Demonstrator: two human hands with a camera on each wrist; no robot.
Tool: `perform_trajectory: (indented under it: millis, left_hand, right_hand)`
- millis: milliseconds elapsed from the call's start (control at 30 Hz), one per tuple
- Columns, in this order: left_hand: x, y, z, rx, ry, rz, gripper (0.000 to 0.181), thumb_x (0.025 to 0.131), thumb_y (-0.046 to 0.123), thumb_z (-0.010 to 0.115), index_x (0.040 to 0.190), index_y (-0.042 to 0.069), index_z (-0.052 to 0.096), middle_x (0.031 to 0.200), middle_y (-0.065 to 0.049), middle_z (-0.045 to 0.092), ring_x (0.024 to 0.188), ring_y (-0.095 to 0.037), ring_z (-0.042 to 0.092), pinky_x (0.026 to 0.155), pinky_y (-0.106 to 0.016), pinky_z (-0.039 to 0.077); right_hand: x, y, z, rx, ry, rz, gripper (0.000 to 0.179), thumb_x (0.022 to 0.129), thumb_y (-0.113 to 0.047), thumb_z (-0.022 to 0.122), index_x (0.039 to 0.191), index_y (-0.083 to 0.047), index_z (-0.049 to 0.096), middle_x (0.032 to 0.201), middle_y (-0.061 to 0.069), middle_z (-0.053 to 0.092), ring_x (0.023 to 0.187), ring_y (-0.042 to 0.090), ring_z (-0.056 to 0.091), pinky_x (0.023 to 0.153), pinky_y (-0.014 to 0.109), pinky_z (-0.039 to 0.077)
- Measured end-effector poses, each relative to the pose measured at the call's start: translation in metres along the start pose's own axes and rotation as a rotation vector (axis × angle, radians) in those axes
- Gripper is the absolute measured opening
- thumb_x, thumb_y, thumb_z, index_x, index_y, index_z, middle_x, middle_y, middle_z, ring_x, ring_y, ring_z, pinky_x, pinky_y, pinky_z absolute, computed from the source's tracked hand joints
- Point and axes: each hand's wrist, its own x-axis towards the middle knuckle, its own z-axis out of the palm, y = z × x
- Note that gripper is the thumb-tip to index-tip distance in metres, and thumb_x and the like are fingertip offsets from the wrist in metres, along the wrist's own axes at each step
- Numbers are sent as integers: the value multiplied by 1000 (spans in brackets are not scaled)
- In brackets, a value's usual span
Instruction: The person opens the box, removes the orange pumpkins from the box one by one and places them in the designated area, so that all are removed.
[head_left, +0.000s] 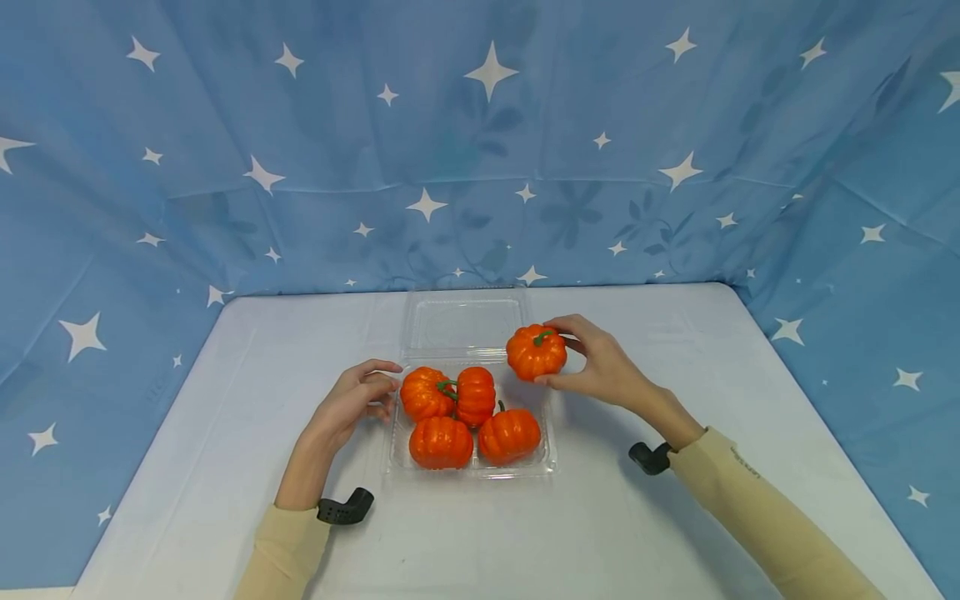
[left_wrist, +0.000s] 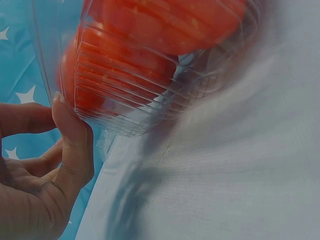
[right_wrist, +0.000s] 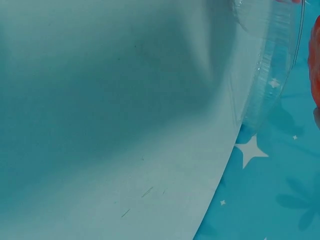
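Observation:
A small orange toy pumpkin with a green stem is gripped between the thumb and fingers of my right hand, above the back right part of a clear plastic clamshell box. In the right wrist view only a slice of that pumpkin shows at the right edge. My left hand is at the box's left side; in the left wrist view its thumb and a finger pinch the rim of the box. Several more pumpkins sit inside, filling the left and front.
The box's clear lid lies folded open behind it, near the far table edge. A white cloth covers the table. Blue star-patterned curtain hangs behind and at both sides.

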Motion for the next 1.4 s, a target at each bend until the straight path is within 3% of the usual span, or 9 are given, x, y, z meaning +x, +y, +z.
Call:
perform_trajectory:
  millis: [300,633,967,1400]
  left_hand:
    - [0,-1,-1,-1,0,0,40,101,7,54,138,-8,49,77,-4,64,63,-14,57,59,-26,56]
    - [-2,-1,-2,3,2,-3,40,101,8,54,138,-8,49,80,-5,64,64,-15,58,59,-26,57]
    - [-2,-1,-4,10,12,-5,41,102,9,55,138,-8,49,81,-5,63,64,-14,57,60,-26,56]
    - [-1,0,-4,11,-1,6,40,102,9,53,138,-8,48,81,-4,66,65,-15,58,59,-27,57]
  right_hand:
    - [-2,7,-5,-12,47,28,74,77,-20,92,138,-1,54,137,14,58,126,33,59,103,52,52]
    - [-2,21,-10,-30,115,57,74,77,-19,92,138,0,54,137,15,59,126,32,59,102,46,52]
    - [4,40,-16,-38,164,214,75,80,-17,90,138,6,49,140,24,56,130,41,57,108,55,48]
    - [15,71,-24,-73,142,370,76,84,-22,87,139,10,44,141,30,51,134,48,53,111,55,45]
